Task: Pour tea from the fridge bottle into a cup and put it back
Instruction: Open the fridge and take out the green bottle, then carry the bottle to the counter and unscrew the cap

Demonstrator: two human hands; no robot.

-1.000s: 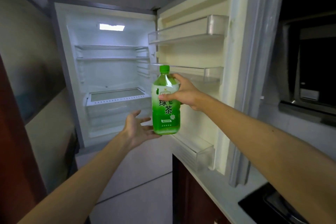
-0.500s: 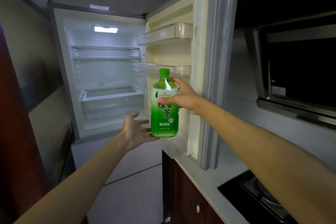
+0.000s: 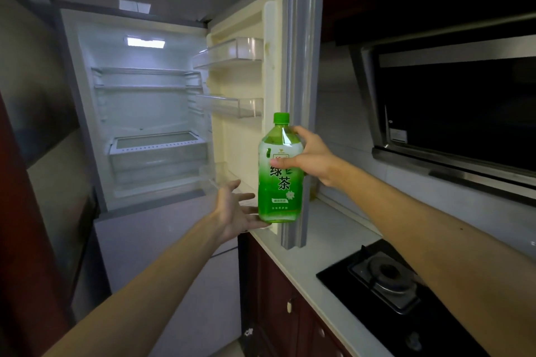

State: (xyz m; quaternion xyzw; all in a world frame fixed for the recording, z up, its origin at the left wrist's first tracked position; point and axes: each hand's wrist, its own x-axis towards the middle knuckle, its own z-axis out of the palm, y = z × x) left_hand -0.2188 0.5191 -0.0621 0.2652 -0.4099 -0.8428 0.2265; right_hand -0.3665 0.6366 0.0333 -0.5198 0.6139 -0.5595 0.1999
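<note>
A green tea bottle (image 3: 279, 180) with a green cap and a green label stands upright in the air in front of the open fridge door (image 3: 301, 66). My right hand (image 3: 307, 158) grips it around the upper part, just below the neck. My left hand (image 3: 236, 213) is open, palm up, with its fingertips under the bottle's base. The fridge (image 3: 145, 113) stands open and lit, its shelves and drawer bare. No cup is in view.
A white counter (image 3: 316, 243) runs from the fridge door toward me. A black gas hob (image 3: 385, 278) sits in it at the right. A range hood (image 3: 452, 113) hangs above. Dark red cabinets (image 3: 278, 298) are below the counter.
The bottle and both hands have come away from the fridge toward the right, over the counter edge. The view has turned right, showing more of the hob and hood.
</note>
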